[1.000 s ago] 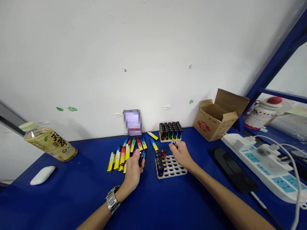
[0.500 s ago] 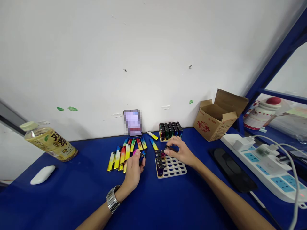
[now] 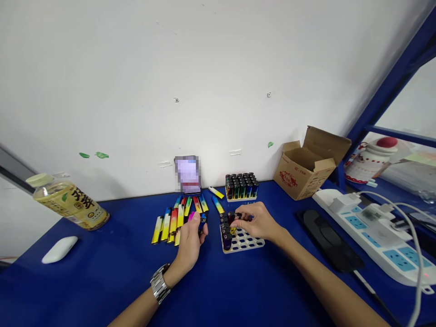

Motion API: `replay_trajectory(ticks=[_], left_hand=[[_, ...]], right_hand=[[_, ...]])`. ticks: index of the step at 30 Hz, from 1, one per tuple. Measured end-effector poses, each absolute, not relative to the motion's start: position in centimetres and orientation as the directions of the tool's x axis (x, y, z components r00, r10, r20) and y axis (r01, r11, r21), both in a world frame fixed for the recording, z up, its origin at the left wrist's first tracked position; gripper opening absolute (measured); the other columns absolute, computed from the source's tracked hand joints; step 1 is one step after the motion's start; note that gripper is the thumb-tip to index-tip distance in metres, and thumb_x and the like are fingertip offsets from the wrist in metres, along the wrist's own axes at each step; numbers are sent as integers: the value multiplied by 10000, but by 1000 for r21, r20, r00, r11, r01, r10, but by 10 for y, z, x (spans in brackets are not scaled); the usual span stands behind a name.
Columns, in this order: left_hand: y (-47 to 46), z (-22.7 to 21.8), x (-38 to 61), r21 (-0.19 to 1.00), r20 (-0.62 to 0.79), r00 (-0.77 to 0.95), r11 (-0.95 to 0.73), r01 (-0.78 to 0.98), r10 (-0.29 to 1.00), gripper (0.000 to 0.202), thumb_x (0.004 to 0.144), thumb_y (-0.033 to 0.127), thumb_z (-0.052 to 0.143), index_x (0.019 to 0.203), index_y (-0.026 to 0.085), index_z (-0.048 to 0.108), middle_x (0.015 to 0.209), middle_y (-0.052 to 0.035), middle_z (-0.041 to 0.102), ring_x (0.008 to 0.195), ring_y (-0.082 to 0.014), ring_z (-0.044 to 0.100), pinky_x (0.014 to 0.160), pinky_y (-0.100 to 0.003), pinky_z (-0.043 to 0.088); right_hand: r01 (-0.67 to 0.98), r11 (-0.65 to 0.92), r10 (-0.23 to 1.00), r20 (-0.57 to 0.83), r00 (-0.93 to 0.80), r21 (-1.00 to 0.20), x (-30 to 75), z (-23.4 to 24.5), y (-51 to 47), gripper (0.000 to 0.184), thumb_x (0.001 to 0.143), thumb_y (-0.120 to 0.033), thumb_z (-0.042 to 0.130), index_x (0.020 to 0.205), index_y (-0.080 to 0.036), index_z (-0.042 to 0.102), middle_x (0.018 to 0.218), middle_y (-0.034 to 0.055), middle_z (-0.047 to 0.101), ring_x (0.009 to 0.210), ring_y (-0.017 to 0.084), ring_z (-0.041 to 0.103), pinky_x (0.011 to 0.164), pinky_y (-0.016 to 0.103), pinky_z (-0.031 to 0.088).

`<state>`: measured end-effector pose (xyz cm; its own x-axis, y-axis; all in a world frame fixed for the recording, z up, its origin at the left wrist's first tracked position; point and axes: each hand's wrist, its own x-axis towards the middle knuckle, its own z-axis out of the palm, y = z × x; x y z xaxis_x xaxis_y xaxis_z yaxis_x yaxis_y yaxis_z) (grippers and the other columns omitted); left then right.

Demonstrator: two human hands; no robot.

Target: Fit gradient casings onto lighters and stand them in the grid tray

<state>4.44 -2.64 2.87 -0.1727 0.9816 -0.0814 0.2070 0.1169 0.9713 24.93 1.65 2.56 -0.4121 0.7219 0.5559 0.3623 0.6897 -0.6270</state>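
Observation:
My left hand (image 3: pixel 190 240) is closed around lighters; a pink end and a blue one (image 3: pixel 203 220) show between its fingers. My right hand (image 3: pixel 260 222) pinches a black-topped lighter (image 3: pixel 233 230), its yellow lower end over the holes of a white tray (image 3: pixel 247 248). Whether that end has entered a hole cannot be made out. Black-topped dark lighters (image 3: pixel 227 241) stand upright in the tray's left column, with others behind them partly hidden by my right fingers. Left of the tray lies a loose pile of colourful, mostly yellow-based lighters (image 3: pixel 165 227).
Behind, a second tray (image 3: pixel 240 199) holds rows of upright lighters. An open cardboard box (image 3: pixel 296 175), a black phone (image 3: pixel 330 240) and a power strip (image 3: pixel 371 238) are at the right. A lit phone (image 3: pixel 189 175) leans on the wall. A bottle (image 3: pixel 73 202) and white case (image 3: pixel 60 250) are left.
My right hand has moved slightly left and down, bringing its lighter's yellow end over the tray. The left hand has stayed nearly still with its lighters.

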Motion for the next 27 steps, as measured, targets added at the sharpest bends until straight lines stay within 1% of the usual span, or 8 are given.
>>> replay_trajectory(ticks=[3,7,11,13,17,21,25,27], left_hand=[[-27,29,45,973,-81,-172,115,202,982,661,792,728,293,495,177,503,387,22,411,394,-88,384,410,-211,278],[-26,27,45,975,-74,-171,107,195,982,668,815,721,277,526,171,523,398,20,422,405,-91,394,415,-212,286],[-26,22,44,988,-39,-151,61,142,988,643,861,679,245,706,160,591,476,20,473,444,-102,425,437,-220,321],[-27,20,44,992,25,-115,-11,122,993,563,885,632,287,804,164,590,557,12,524,500,-111,462,482,-232,366],[-35,21,42,951,251,-12,-244,188,968,344,931,480,363,974,189,542,753,-11,613,615,-124,526,616,-264,443],[-45,20,41,848,407,133,-427,312,904,234,929,366,425,1047,196,533,875,-42,640,741,-146,600,683,-277,481],[-47,14,42,791,490,126,-500,352,863,174,881,287,528,1032,201,513,928,-58,630,802,-158,627,699,-275,508],[-45,14,42,760,528,131,-535,368,839,187,877,255,529,1052,208,481,1035,-87,617,928,-183,626,785,-310,515]], right_hand=[[416,730,683,596,-422,-542,251,27,17,321,804,-437,659,667,-149,627,483,8,560,424,102,469,425,217,344],[445,734,678,572,-460,-513,251,25,15,315,807,-454,651,704,-160,607,492,-15,540,423,96,458,431,216,325],[491,721,690,570,-446,-489,248,25,9,315,834,-439,595,962,-152,577,561,-36,509,456,108,452,461,228,341],[483,748,649,657,-384,-455,245,28,6,309,869,-388,528,1059,-145,544,624,-16,513,532,131,480,523,253,385],[457,801,565,743,-359,-388,231,36,-5,312,889,-408,501,1059,-159,583,817,65,549,761,198,493,702,349,429],[440,793,587,723,-364,-421,214,39,-17,385,874,-494,531,1051,-165,621,847,74,535,795,210,467,716,362,417],[365,798,593,734,-333,-479,206,38,-27,228,925,-349,489,1029,-181,604,832,64,585,775,200,498,717,356,417],[291,796,603,734,-312,-530,206,38,-28,214,940,-280,436,1079,-185,569,902,76,611,826,206,540,742,359,439]])
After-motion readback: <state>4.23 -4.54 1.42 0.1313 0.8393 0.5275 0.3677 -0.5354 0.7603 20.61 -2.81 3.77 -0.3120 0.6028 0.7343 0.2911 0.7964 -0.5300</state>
